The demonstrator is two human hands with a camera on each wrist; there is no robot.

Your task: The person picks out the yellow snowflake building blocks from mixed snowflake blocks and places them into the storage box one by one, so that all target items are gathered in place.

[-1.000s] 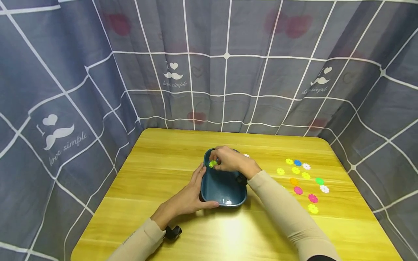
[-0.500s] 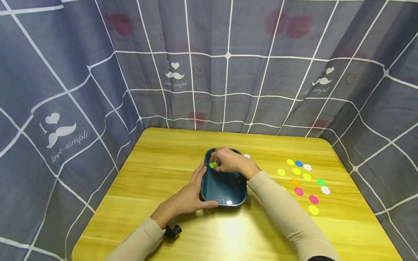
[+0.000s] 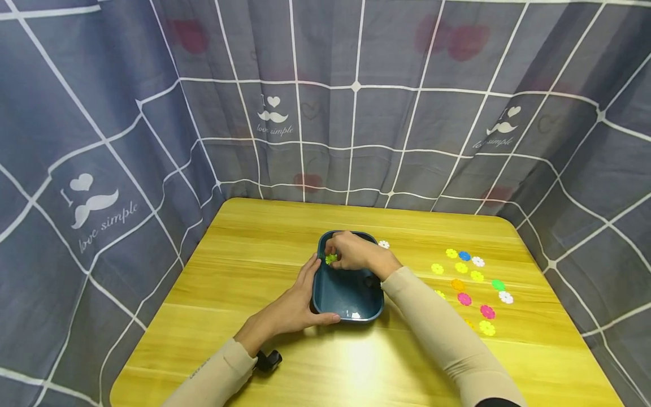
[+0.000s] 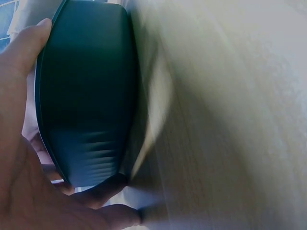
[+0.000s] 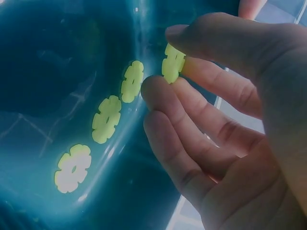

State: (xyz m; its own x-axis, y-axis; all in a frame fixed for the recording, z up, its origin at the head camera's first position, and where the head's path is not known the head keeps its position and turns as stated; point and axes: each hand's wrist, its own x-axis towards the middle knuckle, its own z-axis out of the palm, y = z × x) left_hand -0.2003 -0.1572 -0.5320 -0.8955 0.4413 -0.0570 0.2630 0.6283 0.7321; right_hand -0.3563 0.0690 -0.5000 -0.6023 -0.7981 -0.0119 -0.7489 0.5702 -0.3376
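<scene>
A dark blue plastic tub (image 3: 348,294) stands on the wooden table. My left hand (image 3: 290,305) rests against its left side, thumb on the near rim and fingers stretched along the side; in the left wrist view the thumb and fingers span the tub's outer wall (image 4: 88,91). My right hand (image 3: 353,251) reaches into the tub's far end. In the right wrist view it pinches a yellow flower-shaped piece (image 5: 172,62) between thumb and fingers. Below, two yellow flower pieces (image 5: 106,119) and a paler one (image 5: 73,168) lie in a row along the tub's inner edge.
Flower pieces in several colours lie scattered right of the tub, among them a blue one (image 3: 464,256), a green one (image 3: 498,285) and a pink one (image 3: 487,311). A white one (image 3: 383,244) lies by the tub's far right corner. A grey checked curtain (image 3: 325,124) surrounds the table.
My right hand has shifted slightly down and left inside the tub with the yellow flower piece. The left hand has stayed at the tub's side.
</scene>
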